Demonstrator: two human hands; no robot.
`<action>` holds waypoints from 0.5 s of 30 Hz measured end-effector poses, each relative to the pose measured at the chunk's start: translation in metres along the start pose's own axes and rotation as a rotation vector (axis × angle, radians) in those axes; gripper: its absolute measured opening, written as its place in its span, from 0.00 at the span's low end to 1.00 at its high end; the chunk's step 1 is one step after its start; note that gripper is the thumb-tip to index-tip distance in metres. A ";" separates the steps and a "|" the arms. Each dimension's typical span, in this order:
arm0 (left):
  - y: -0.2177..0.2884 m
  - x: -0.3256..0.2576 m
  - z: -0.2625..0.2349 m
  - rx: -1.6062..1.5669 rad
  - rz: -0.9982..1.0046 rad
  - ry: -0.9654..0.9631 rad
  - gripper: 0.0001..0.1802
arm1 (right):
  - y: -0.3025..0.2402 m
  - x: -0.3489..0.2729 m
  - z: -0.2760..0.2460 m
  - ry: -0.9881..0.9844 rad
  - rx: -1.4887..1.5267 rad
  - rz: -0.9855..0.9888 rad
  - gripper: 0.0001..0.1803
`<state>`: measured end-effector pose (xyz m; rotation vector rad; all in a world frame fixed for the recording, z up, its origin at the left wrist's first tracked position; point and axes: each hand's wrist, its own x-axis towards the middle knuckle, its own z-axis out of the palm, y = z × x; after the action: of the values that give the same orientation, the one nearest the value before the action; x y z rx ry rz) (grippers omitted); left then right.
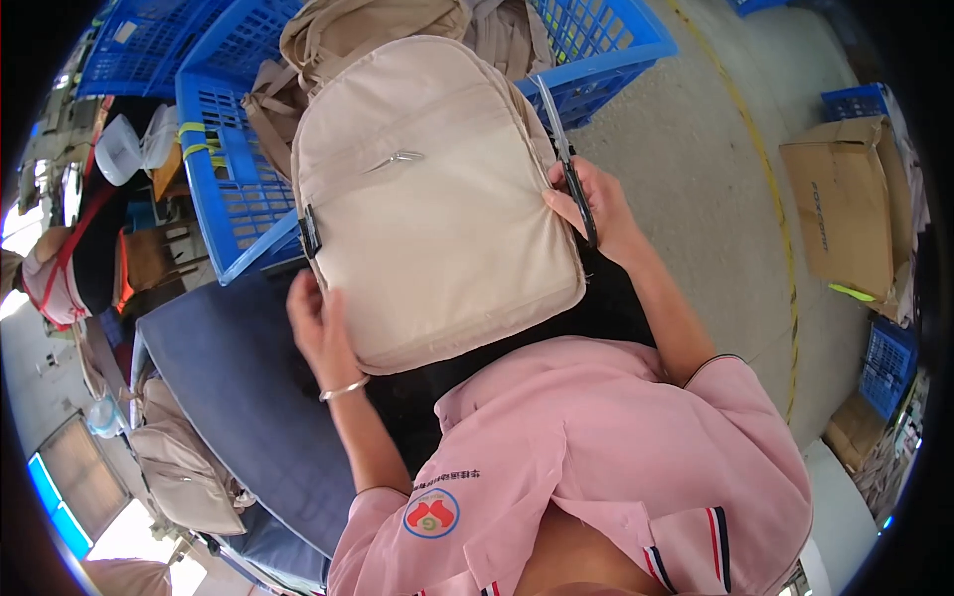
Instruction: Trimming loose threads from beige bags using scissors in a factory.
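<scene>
A beige backpack (447,228) rests on my lap with its front panel facing up, its top end leaning toward a blue crate. A small silver zipper pull (402,157) lies on the panel, and a black tag sticks out of the left side seam. My left hand (326,333), with a bracelet on the wrist, grips the lower left edge of the bag. At the right edge my right hand (604,211) holds a pair of scissors (571,174), black-handled, with the silver blades pointing away from me. Some of its fingers are hidden behind the handles.
Ahead stands the blue plastic crate (224,189) holding more beige backpacks (373,35). A dark blue padded surface (238,397) lies to my left, with another beige backpack (186,472) beyond it. Cardboard box (840,204) at far right, past a yellow floor line. Another person (70,263) is at far left.
</scene>
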<state>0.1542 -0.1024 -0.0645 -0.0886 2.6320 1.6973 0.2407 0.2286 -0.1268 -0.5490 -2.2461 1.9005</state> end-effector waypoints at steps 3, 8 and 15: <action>-0.023 -0.006 0.009 -0.076 -0.194 -0.183 0.20 | 0.010 -0.008 -0.001 0.117 0.021 0.074 0.18; -0.044 -0.019 0.001 -0.382 -0.340 -0.218 0.20 | 0.005 -0.051 -0.014 0.105 -0.023 0.327 0.31; -0.065 -0.030 -0.007 -0.392 -0.356 -0.167 0.20 | -0.023 -0.077 -0.022 -0.133 -0.499 0.389 0.42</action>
<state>0.1873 -0.1346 -0.1196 -0.3734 1.9904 1.9542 0.3147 0.2177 -0.0907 -1.0179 -2.8952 1.5359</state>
